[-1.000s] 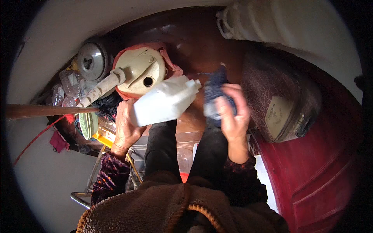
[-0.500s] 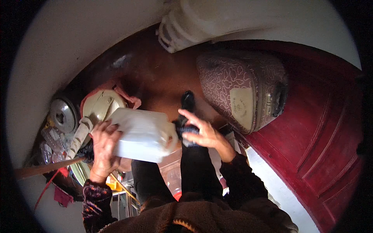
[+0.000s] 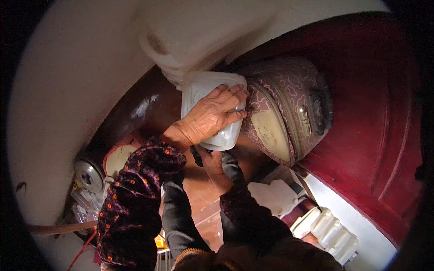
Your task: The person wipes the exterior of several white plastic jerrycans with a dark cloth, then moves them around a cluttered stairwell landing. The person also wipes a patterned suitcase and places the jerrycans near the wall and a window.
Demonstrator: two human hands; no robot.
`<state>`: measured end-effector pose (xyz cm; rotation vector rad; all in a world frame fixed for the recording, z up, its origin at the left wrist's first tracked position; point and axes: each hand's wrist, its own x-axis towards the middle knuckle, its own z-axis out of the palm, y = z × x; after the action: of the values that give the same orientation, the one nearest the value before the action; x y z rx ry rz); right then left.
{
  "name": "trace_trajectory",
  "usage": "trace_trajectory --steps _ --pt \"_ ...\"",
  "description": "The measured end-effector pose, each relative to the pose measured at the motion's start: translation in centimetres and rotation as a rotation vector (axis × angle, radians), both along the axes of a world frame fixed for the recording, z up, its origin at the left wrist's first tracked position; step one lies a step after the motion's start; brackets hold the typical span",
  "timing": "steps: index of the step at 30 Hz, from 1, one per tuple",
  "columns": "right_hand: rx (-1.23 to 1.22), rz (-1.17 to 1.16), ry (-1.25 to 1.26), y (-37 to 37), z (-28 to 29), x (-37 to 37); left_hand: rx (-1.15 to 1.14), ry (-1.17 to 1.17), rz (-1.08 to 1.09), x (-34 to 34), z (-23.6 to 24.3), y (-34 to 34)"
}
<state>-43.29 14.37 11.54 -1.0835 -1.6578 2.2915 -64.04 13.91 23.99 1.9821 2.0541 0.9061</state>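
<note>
A: Head view first. Where is your jug?

B: The white plastic jug [image 3: 212, 108] sits near the middle of the picture, a little toward 11 o'clock, lying against the patterned rice cooker [image 3: 285, 113] at its 3 o'clock and just under the white bag [image 3: 181, 40] at 12.

A: And your hands?

B: Your left hand [image 3: 210, 117] is spread flat over the jug's broad side, fingers splayed toward 2 o'clock, pressing rather than wrapped round it. Your right hand [image 3: 214, 165] is just below, at the jug's 6 o'clock end, closed round a dark cloth [image 3: 228, 165]; whether it also touches the jug I cannot tell.

A: How will the jug handle?

B: I'd judge it thin-walled and springy, so it will dent under a hard squeeze, and smooth plastic can slip under a flat palm. How full it is does not show, so expect weight. Take it by the narrow end or any moulded grip, and keep the other hand beneath.

A: Anything else nearby?

B: A round cream lid [image 3: 118, 158] at 8 o'clock, and the dark red door [image 3: 375, 149] at 3.
</note>
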Motion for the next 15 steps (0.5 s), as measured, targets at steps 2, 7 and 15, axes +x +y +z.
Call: trace_trajectory --steps 2,7,15 --pt "0.342 -0.044 0.184 0.0 -1.6 -0.8 0.096 -0.102 0.189 1.0 -0.8 0.5" --pt "0.619 -0.039 0.032 1.9 2.0 1.1 -0.048 -0.462 0.724 8.2 0.6 -1.1" --pt "0.865 0.049 -0.052 5.5 4.1 -4.6 0.003 -1.117 0.623 0.9 -2.1 0.8"
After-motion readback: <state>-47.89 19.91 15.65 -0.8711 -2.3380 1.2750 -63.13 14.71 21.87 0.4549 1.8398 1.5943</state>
